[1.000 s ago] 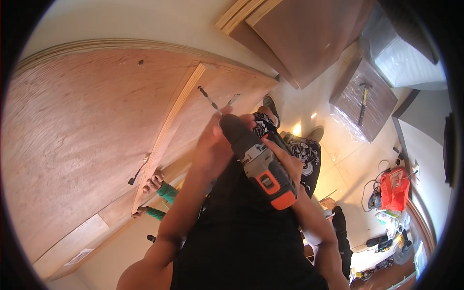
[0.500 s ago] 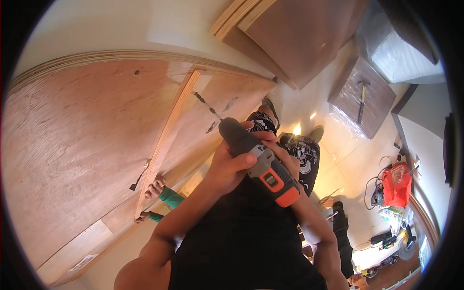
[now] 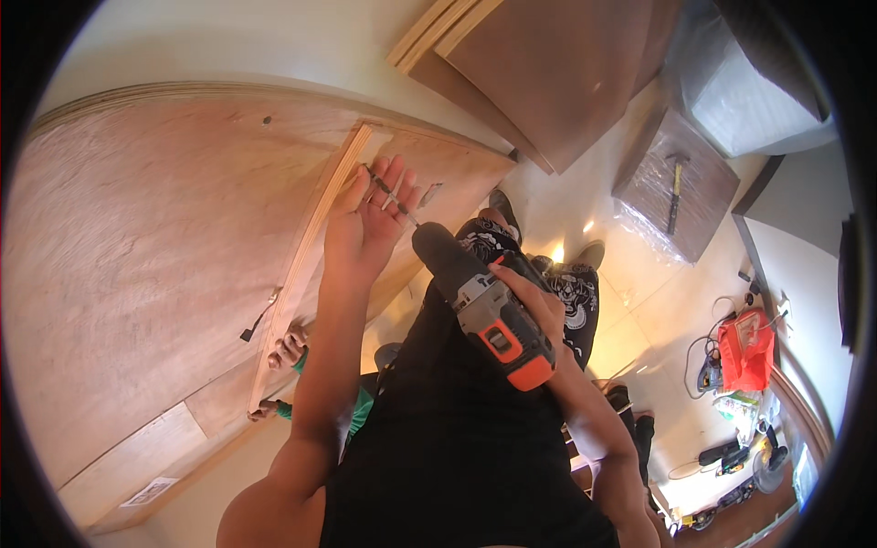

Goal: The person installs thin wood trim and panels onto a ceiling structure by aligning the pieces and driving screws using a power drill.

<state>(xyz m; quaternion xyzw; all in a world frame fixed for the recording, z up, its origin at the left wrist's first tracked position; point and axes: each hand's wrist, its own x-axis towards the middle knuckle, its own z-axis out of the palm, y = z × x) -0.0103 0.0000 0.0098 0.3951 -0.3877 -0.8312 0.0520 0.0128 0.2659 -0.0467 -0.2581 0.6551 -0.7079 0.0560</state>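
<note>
My right hand (image 3: 539,306) grips a cordless drill (image 3: 501,329), dark grey with orange on its battery end. A long, thin bit (image 3: 403,209) runs from the drill's dark nose up to the edge of a wooden strip (image 3: 311,242). My left hand (image 3: 370,219) is open behind the bit, palm showing and fingers stretched. Its thumb lies by the strip, close to the bit's tip; whether it touches the bit I cannot tell. The strip lies across a large plywood panel (image 3: 164,237). Another person's hands, one of them (image 3: 290,347) above the other, hold the strip's lower end.
A hammer (image 3: 675,192) lies on a plastic-wrapped board stack (image 3: 703,228) at the right. Brown panels (image 3: 548,68) lean at the top. A red bag (image 3: 745,342), cords and power tools lie along the right wall. A small black-ended item (image 3: 260,315) rests beside the strip.
My left hand has left the drill's body and reached up and left to the bit's tip at the strip. The right hand still holds the drill, which has barely shifted.
</note>
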